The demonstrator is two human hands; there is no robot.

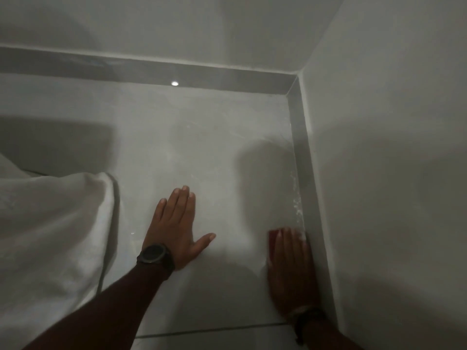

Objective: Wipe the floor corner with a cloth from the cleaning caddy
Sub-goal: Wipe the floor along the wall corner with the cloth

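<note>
A red cloth point(273, 239) lies flat on the grey floor tile against the right skirting, mostly hidden under my right hand point(290, 271), which presses down on it with fingers together. My left hand point(177, 228), with a dark watch on its wrist, rests palm-down and spread on the bare tile to the left, holding nothing. The floor corner point(290, 93) is farther ahead, where the two skirting strips meet. White wet or soapy streaks point(297, 205) run along the right skirting ahead of the cloth. No cleaning caddy is in view.
White fabric point(50, 223), like a hanging sheet, covers the lower left. White walls point(379, 147) close the space at the back and right. A grout line point(214, 330) crosses the floor near me. A light reflection point(174, 83) shines on the back skirting.
</note>
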